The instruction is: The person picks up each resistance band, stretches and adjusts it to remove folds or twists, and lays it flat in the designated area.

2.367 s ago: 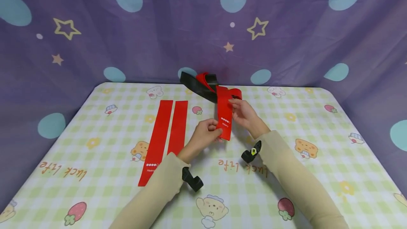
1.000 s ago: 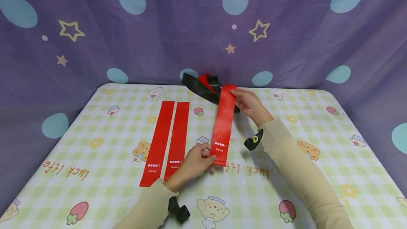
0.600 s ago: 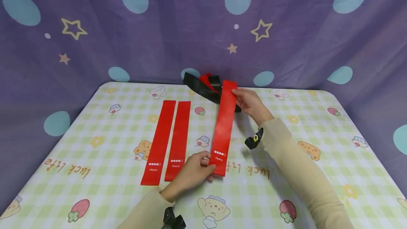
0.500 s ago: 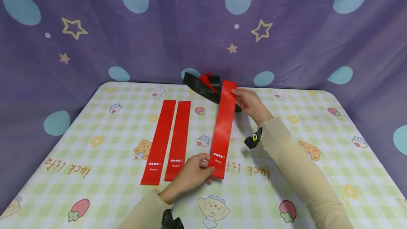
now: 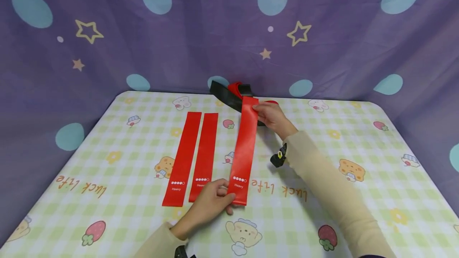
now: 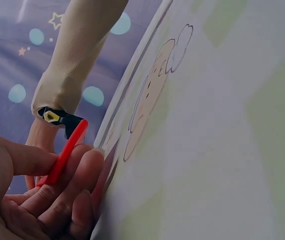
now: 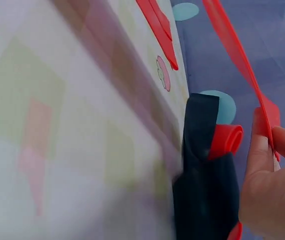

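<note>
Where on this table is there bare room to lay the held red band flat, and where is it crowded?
Bare cloth lies right of the held band, past the right hand, and left of the two flat bands. The back middle is crowded by the black-and-red pile; the left hand covers the flat bands' near ends.

red bands flat [image 5: 193,157]: 2 | red band held [image 5: 245,149]: 1 | black bands [image 5: 229,96]: 1 | hands [image 5: 211,203]: 2

red band [image 5: 244,150] pulled out straight, shifted toward laid pair [image 5: 193,154].
</note>
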Motion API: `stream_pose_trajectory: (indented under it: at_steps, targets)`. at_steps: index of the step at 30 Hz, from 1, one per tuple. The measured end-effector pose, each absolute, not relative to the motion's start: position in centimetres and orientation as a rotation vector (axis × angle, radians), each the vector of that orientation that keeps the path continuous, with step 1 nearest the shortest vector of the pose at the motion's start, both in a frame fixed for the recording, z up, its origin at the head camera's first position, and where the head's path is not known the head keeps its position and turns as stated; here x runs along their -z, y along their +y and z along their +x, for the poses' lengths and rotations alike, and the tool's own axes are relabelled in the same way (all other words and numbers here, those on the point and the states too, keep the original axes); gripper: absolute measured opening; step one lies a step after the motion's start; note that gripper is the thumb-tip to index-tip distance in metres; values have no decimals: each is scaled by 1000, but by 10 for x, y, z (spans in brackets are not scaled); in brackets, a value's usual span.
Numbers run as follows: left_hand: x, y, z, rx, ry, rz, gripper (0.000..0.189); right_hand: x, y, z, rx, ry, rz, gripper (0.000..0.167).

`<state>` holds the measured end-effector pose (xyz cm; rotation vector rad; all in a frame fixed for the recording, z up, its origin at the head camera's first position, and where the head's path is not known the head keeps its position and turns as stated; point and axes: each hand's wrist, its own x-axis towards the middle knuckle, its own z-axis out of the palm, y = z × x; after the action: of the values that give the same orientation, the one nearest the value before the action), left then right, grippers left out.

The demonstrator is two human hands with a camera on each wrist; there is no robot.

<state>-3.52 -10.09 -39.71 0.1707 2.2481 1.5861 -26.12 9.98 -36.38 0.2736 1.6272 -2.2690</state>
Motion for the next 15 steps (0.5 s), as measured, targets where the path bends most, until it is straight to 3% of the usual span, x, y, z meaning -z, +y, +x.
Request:
stream_pose_trajectory:
  at_steps: [5, 15]
  targets:
    - [397, -106, -34, -1578, 2271, 157, 18, 367, 88, -264, 2220, 1681, 256, 45]
    - [394, -108, -31, -1590, 2272, 158, 21, 372, 67, -267, 2119, 1829, 255, 39]
